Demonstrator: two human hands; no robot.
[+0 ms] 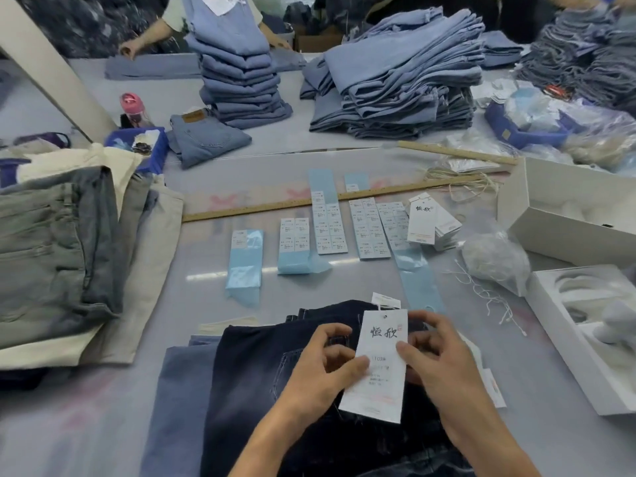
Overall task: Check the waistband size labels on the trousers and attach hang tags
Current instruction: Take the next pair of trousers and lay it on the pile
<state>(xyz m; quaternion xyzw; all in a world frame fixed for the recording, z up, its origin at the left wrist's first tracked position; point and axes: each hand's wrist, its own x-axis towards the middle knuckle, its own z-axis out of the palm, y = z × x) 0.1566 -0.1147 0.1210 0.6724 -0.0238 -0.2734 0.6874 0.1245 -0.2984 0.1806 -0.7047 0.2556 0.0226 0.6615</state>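
Note:
Dark navy trousers (261, 383) lie folded on the table in front of me, on top of lighter blue trousers (179, 390). A white hang tag (380, 387) with black characters lies on the dark trousers near the waistband. My left hand (323, 366) pinches the tag's left edge between thumb and fingers. My right hand (437, 359) pinches its right edge, thumb on the printed face. Several sheets of size stickers on pale blue backing (330, 228) lie in a row beyond, beside a small pile of spare hang tags (433, 225).
Grey and beige trousers (69, 249) are heaped at left. A long wooden ruler (275, 206) crosses the table. White boxes (578, 215) and a bag of strings (495, 259) sit at right. Stacks of light blue jeans (395, 80) and another person's arms are at the far side.

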